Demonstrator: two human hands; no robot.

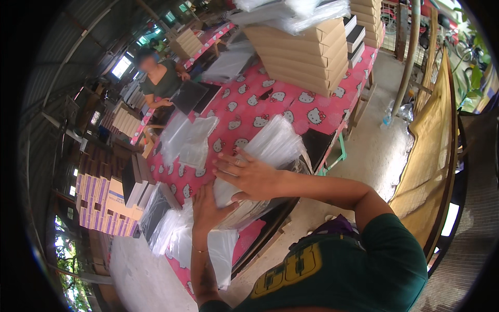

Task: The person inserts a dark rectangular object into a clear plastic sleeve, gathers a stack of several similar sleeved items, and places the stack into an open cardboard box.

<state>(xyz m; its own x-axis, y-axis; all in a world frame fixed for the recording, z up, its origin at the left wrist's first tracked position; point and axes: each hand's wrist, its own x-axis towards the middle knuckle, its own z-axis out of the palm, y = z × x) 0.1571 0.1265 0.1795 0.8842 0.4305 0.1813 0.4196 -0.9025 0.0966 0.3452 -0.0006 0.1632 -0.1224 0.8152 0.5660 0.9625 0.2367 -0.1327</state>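
My right hand [250, 177] lies flat with spread fingers on a stack of clear plastic sleeves [273, 143], near the table's front edge. To its left, my left hand [209, 209] is open too, thumb held apart, at the near left end of the same stack. Beside my left wrist, loose clear plastic bags [221, 255] lie crumpled and hang toward the table edge. More clear plastic sheets [197, 140] rest beyond my hands. What lies beneath my palms is partly hidden.
The table has a pink patterned cover [306, 112]. Tall brown-wrapped stacks [301, 57] stand at the far right. Black-covered books [136, 182] and cardboard boxes [106, 203] are at the left. Across the table, a person [158, 78] handles a dark flat book [189, 98].
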